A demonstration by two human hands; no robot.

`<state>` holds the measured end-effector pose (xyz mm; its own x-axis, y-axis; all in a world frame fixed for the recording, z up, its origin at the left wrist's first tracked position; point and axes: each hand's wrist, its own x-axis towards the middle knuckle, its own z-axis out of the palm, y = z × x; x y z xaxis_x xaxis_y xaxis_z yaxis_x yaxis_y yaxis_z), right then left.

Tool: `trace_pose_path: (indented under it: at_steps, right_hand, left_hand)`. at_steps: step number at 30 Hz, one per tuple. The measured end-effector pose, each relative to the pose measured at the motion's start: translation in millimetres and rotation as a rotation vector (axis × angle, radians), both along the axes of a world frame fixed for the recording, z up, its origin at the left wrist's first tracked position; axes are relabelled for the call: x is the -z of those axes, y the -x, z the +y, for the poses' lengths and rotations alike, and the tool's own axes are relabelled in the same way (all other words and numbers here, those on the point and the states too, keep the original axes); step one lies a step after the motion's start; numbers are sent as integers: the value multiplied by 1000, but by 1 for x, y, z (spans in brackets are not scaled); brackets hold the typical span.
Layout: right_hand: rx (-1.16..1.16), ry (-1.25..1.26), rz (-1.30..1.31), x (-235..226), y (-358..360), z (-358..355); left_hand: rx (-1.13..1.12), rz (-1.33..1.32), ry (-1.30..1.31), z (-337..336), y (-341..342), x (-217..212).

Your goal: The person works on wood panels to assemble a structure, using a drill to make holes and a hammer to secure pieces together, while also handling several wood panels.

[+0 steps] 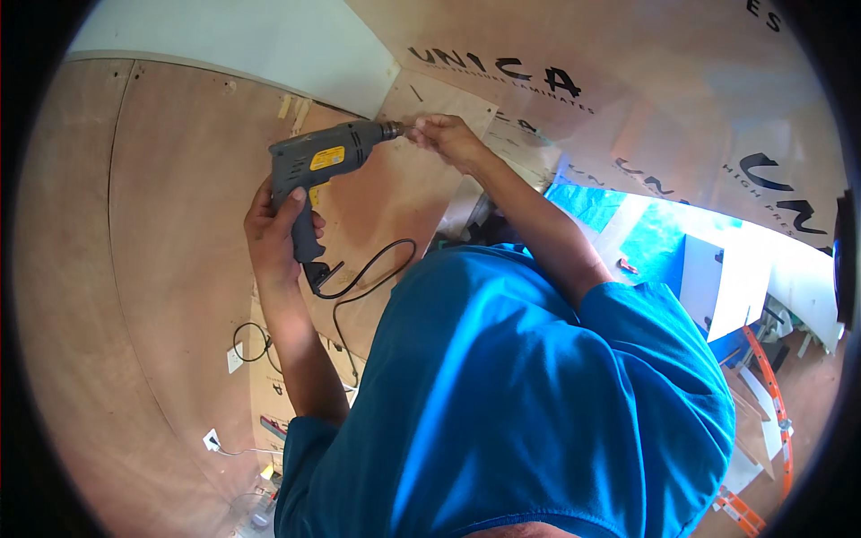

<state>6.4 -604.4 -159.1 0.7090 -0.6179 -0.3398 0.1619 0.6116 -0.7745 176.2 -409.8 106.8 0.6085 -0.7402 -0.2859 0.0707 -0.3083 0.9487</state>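
Head view: the left hand (276, 235) is closed around the pistol grip of a grey electric drill (325, 160), fingers wrapped on the handle and the forearm rising from the lower part of the picture with the elbow bent. The drill is held up against a plywood panel (179, 224), its body lying roughly level and its chuck (392, 131) pointing toward the right hand (448, 139). That hand is pinched shut at the chuck's tip, fingertips gathered just at the drill's nose; what they grip is too small to tell. The right arm stretches up and across over a blue shirt (529, 394). A black cord (368, 273) loops down from the handle.
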Motion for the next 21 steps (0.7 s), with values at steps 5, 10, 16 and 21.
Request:
trace_pose_path:
  at_steps: [5, 10, 16, 21]
  right_hand:
    - [225, -297, 11, 30, 3, -11]
    - [234, 309, 190, 22, 9, -20]
    - [250, -18, 104, -2, 35, -19]
    - [196, 14, 156, 4, 54, -12]
  left_hand:
    - [82, -235, -48, -35, 13, -13]
    - [365, -852, -11, -93, 3, 9]
    - [482, -1078, -40, -147, -9, 46]
    - [532, -1160, -119, -161, -9, 47]
